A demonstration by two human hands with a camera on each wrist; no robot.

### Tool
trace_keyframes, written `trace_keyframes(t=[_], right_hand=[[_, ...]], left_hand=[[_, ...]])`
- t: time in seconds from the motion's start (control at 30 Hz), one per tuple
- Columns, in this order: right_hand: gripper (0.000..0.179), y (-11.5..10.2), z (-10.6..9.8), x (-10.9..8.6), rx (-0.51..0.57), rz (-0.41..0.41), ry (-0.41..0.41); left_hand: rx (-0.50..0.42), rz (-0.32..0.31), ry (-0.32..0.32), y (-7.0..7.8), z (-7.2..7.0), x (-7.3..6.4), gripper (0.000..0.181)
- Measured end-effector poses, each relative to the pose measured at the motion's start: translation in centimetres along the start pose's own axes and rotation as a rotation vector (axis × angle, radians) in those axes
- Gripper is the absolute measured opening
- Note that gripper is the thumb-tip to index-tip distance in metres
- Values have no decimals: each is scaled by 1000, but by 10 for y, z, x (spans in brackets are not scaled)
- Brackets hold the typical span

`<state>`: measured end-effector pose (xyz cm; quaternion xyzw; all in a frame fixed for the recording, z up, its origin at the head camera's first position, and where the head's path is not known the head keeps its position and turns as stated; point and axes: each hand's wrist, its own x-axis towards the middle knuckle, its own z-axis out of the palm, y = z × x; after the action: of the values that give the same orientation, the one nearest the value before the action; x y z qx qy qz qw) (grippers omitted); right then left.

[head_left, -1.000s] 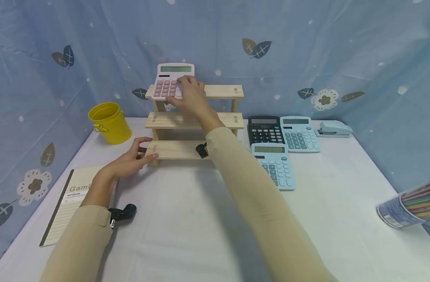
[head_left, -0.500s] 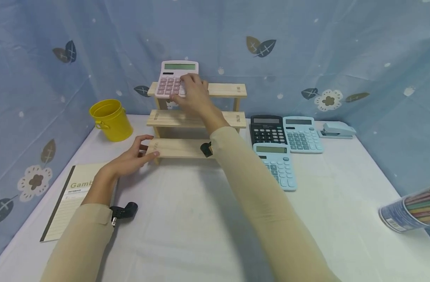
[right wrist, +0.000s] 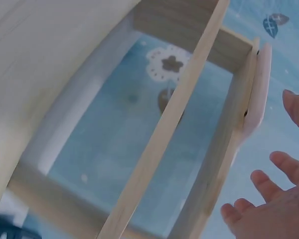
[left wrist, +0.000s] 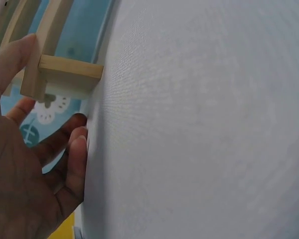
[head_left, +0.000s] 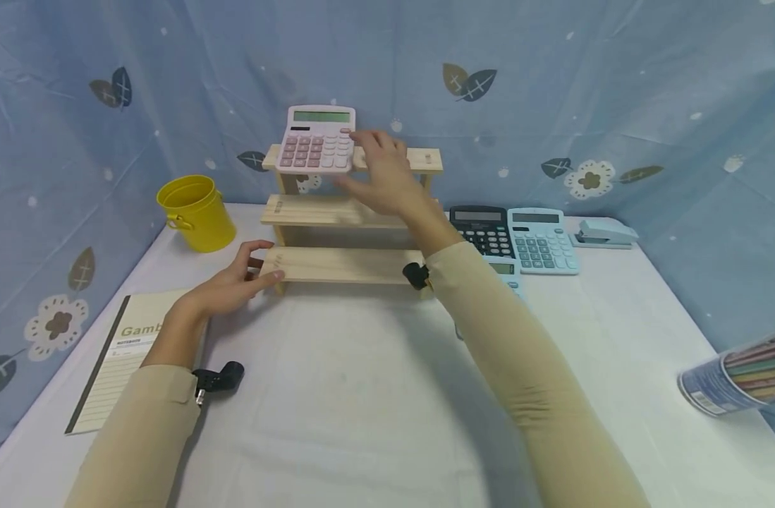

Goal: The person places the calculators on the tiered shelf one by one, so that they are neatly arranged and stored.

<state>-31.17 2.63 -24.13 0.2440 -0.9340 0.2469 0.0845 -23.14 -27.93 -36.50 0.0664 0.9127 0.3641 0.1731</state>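
A three-tier wooden shelf rack (head_left: 343,264) stands on the table. A pink calculator (head_left: 317,141) sits on the left of its top tier, its back part on the board and its screen tilted up. My right hand (head_left: 387,173) is beside the calculator's right edge, fingers spread and apart from it; in the right wrist view the calculator (right wrist: 259,92) shows edge-on, left of the fingertips (right wrist: 263,181). With the thumb at the front edge and the index finger at the back, my left hand (head_left: 231,282) holds the bottom tier's left end.
Right of the rack lie a black calculator (head_left: 482,229) and two light blue calculators (head_left: 542,243), one partly behind my right sleeve. A blue stapler (head_left: 604,231) and a pencil can (head_left: 717,384) are farther right. On the left are a yellow bucket (head_left: 199,219) and a notebook (head_left: 117,381).
My right hand has let go of the pink calculator and moved right, its fingers spreading. The calculator remains on the top tier. My left hand has stayed at the rack.
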Motion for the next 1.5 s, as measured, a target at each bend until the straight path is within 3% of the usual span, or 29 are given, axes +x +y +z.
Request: trace_keyframes(t=[0.17,0.63,1.0,1.5], right_hand=[[70,22,-11,-27,-65,1,-12],[77,62,-26,-89,-136,-77,-19],[79,83,-40,-120,-116,-114,41],[83,109,-51,-165,-93,-52,72]], left_hand=[[-17,24,0,1,3,3,83],[-17,8,0,0,9,3,84],[-24,17,-14,6,2,5,85],[-18,11,-40,3,-2,1,86]])
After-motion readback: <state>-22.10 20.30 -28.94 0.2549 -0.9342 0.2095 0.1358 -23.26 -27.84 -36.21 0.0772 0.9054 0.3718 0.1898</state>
